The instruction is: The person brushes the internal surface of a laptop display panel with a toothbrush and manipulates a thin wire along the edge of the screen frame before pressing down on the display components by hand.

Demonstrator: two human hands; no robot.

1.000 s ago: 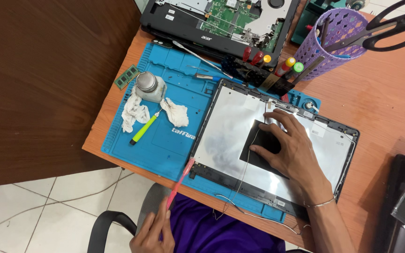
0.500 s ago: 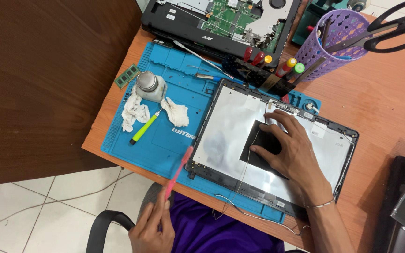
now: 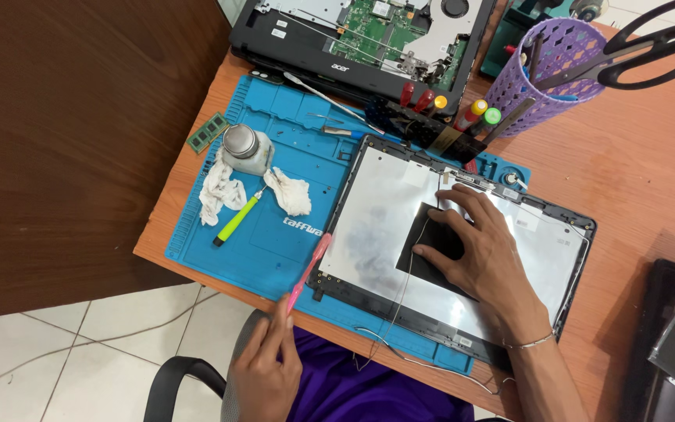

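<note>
Seen from above, a person sits at an orange-brown wooden desk (image 3: 634,180), with purple clothing and the dark arm of a chair (image 3: 173,383) at the bottom edge over a white tiled floor (image 3: 64,352). Nearest the viewer, the left hand (image 3: 263,371) is closed around the lower end of a slim pink tool (image 3: 308,272), which slants up and to the right so that its tip meets the left edge of a laptop screen lid (image 3: 384,219). The lid lies flat, inner side up, showing a silvery panel inside a dark frame with a black square patch in the middle. The right hand (image 3: 482,254), with a thin bracelet at the wrist, rests flat and spread open on that patch, pressing down and gripping nothing. The lid sits on a bright blue work mat (image 3: 275,234) that covers the desk's left part. Further up the mat lie a green-handled tool (image 3: 236,221), two crumpled white cloths (image 3: 287,191) and a small round metal container (image 3: 244,148), with a green memory module (image 3: 207,133) just off the mat's edge. Beyond these stands a row of screwdrivers (image 3: 439,105) with red, yellow and green handles. At the far edge are an opened laptop base (image 3: 369,35) with its green circuit board exposed, and a purple mesh holder (image 3: 541,66) with black scissors (image 3: 650,47). A dark brown wooden panel (image 3: 64,141) fills the left side.
</note>
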